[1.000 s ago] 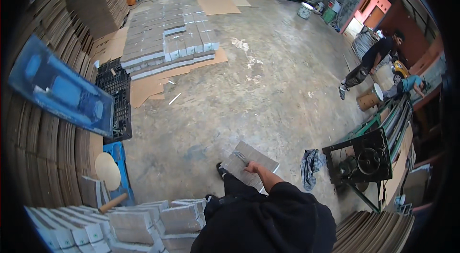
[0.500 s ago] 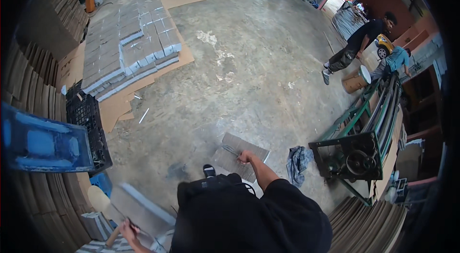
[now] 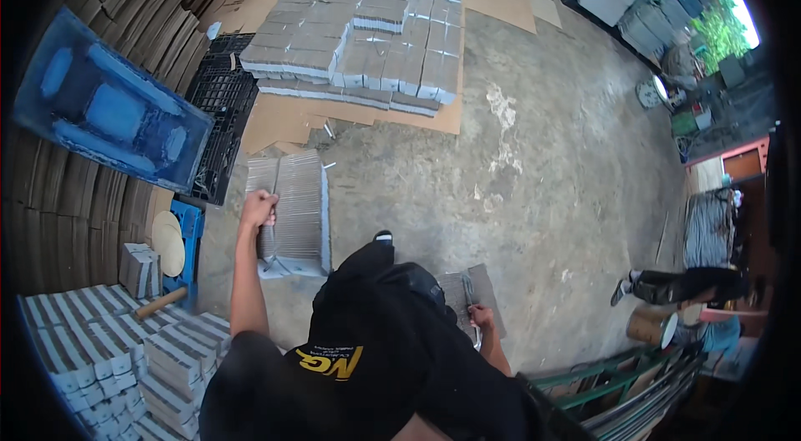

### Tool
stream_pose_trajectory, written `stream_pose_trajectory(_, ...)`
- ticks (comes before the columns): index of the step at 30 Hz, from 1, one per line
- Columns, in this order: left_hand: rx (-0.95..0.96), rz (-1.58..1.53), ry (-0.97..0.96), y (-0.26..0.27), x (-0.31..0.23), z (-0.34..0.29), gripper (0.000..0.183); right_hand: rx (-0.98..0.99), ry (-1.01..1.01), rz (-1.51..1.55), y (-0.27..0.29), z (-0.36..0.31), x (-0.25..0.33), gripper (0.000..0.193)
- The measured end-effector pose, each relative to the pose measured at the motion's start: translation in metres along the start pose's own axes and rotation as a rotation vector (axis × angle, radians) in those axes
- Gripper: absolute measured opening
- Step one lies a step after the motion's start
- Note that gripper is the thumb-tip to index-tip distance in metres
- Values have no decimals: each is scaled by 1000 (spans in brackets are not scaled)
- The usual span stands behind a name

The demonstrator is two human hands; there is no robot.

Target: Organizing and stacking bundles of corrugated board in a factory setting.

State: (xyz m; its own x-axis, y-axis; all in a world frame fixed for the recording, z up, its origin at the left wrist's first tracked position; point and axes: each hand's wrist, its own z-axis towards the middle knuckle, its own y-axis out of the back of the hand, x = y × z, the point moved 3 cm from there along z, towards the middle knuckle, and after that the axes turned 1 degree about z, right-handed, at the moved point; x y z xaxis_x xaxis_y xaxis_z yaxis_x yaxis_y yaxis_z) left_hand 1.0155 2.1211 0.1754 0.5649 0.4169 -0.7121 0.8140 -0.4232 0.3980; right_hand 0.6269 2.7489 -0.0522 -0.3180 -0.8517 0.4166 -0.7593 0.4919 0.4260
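My left hand [image 3: 260, 209] is closed on the tie across a bundle of grey-brown corrugated cardboard pieces [image 3: 300, 203] with pale edges, held out at my left side. On my right, my right hand [image 3: 481, 317] grips the tie of a second, similar cardboard bundle [image 3: 491, 289], partly hidden behind my body. Ahead and to the left, a broad low stack of tied cardboard bundles [image 3: 317, 20] lies on flat cardboard sheets [image 3: 288, 126]. Another pile of bundles [image 3: 100, 328] rises at the lower left, with a brown tube [image 3: 162, 303] lying on it.
A blue plastic pallet [image 3: 117, 111] and a black pallet [image 3: 224, 99] stand at left, beside tall stacks of cardboard [image 3: 138, 32]. A green metal machine frame [image 3: 609, 391] runs along the lower right. Two people are by a drum [image 3: 651, 327] at far right.
My view has turned left, toward the large stack. The left bundle has come up from the lower-left pile in my left hand; the right hand still carries its bundle.
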Motion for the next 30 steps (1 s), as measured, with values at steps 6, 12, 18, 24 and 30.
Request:
stream_pose_trajectory(6, -1, -67, 32, -79, -88, 94, 26, -14, 124, 117, 72, 78, 105, 16)
stream_pose_trajectory(12, -21, -181, 12, -142, -136, 188, 26, -69, 102, -227, 123, 220, 259, 18)
stream_pose_trajectory(18, -51, -337, 96, -204, -208, 278, 25, -136, 258, -474, 113, 355, 472, 32)
stream_pose_trajectory(24, -26, -551, 224, -267, -255, 394, 25, -201, 516, -588, 89, 403, 735, 35)
stream_pose_trajectory(30, -56, -691, 338, -323, -266, 568, 23, -193, 709, -637, -58, 470, 993, 47)
